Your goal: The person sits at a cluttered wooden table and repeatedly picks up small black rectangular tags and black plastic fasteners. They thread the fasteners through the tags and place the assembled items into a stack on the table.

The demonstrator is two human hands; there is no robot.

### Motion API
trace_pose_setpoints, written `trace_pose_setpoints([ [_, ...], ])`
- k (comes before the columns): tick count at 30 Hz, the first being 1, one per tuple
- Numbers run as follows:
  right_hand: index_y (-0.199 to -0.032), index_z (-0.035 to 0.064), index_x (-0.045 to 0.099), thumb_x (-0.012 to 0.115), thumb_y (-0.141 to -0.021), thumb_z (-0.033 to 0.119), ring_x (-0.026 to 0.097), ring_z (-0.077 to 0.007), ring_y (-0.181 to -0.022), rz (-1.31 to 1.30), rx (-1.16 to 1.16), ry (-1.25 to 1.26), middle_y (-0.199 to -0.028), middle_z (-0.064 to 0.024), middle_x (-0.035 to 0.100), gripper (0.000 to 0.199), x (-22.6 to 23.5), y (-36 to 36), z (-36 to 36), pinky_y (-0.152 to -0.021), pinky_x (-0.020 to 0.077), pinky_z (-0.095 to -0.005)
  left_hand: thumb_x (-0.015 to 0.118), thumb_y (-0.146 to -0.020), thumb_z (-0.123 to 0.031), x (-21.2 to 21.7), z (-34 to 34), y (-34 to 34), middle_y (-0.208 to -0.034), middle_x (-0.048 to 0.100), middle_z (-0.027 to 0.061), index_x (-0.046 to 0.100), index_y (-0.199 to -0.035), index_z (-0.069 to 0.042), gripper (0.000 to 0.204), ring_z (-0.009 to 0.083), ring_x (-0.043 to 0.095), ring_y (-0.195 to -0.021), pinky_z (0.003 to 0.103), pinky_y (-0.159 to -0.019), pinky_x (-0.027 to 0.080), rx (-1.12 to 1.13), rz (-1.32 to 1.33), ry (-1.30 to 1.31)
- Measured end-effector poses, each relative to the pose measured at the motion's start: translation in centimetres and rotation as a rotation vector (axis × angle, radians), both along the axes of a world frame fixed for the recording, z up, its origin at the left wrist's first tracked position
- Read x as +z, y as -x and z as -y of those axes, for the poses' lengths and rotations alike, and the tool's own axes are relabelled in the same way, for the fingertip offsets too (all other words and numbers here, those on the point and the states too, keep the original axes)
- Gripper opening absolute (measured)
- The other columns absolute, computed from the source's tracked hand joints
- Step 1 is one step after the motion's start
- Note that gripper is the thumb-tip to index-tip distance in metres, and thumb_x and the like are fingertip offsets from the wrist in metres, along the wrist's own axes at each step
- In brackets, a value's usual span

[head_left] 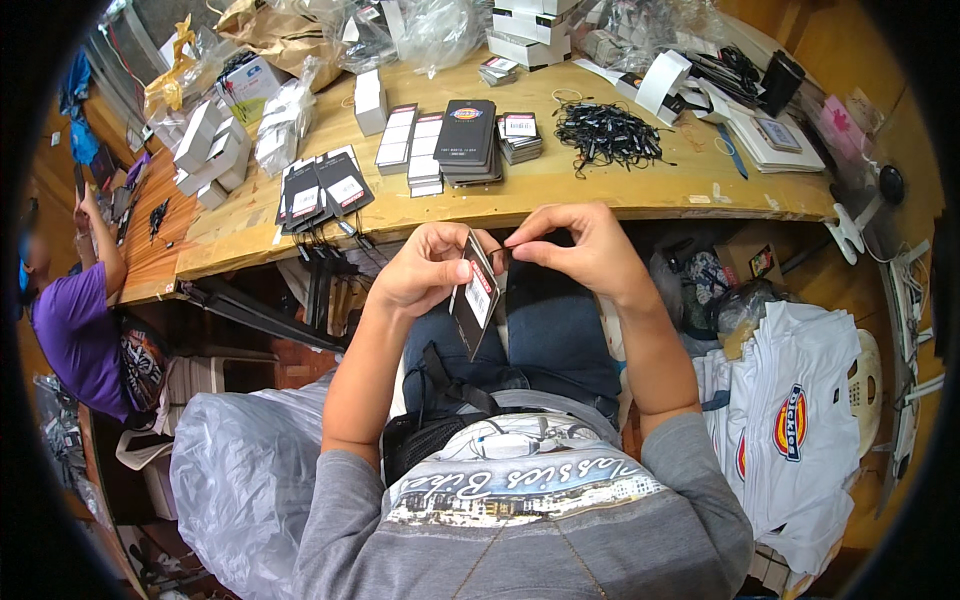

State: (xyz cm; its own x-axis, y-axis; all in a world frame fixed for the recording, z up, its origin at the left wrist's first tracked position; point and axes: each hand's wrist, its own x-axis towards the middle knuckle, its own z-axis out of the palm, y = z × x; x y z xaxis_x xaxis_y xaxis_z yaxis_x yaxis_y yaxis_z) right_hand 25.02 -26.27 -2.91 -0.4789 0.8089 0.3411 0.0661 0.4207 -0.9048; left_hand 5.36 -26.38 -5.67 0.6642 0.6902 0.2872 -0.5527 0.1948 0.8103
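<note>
My left hand [428,268] is closed on a black hang tag [466,322] with a white and red label, tilted above my lap. At the tag's top edge, my right hand [585,252] pinches a thin black tag string [504,249]; whether the string passes through the tag cannot be made out. Ahead on the table, several labelled black tags [345,190] lie at the front edge with strings hanging over. Farther right stand a stack of black tags [466,135] and stacks of white-labelled tags [397,135]. A tangled pile of black tag strings [612,135] lies beyond my right hand.
White boxes [213,145] and plastic bags [430,30] crowd the back of the wooden table [250,240]. Folded white T-shirts [800,410] are piled at my right, a large plastic bag [245,480] at my left. Another person in purple [80,315] sits far left.
</note>
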Motion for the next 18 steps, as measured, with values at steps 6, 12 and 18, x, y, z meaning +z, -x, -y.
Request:
trace_pose_setpoints([
  [6,-0.075,-0.0024,0.061,0.060,-0.067,0.005,0.054,-0.0110,-0.067,0.036,-0.207,-0.019,-0.071,-0.0048,0.060,0.010,-0.4,-3.6,-0.1,-0.065,0.0413,-0.0215,0.065,-0.063,-0.006,1.0,1.7,0.9,-0.079,0.055,0.0157,0.055,-0.067,0.004,0.014,0.0182,0.054,-0.070,0.025,-0.059,0.043,0.397,-0.350,-0.322],
  [12,-0.076,0.0004,0.057,0.062,-0.068,0.003,0.053,-0.0133,-0.066,-0.557,-0.006,0.295,-0.070,-0.0071,0.057,0.010,-2.4,-4.7,-0.4,-0.066,0.0428,-0.0239,0.060,-0.061,0.006,1.5,3.3,1.2,-0.082,0.056,0.0102,0.056,-0.073,0.003,0.013,0.0190,0.056,-0.073,0.026,-0.064,0.044,0.619,-0.641,-0.850],
  [18,-0.079,0.0094,0.056,0.060,-0.073,0.016,0.052,-0.0183,-0.076,-1.083,0.309,0.596,-0.076,-0.0038,0.053,0.010,-2.6,-1.4,-0.3,-0.073,0.0433,-0.0315,0.060,-0.057,0.008,1.2,4.4,0.5,-0.078,0.055,0.0109,0.058,-0.070,0.000,0.016,0.0181,0.056,-0.069,0.025,-0.061,0.045,0.705,-0.644,-0.860],
])
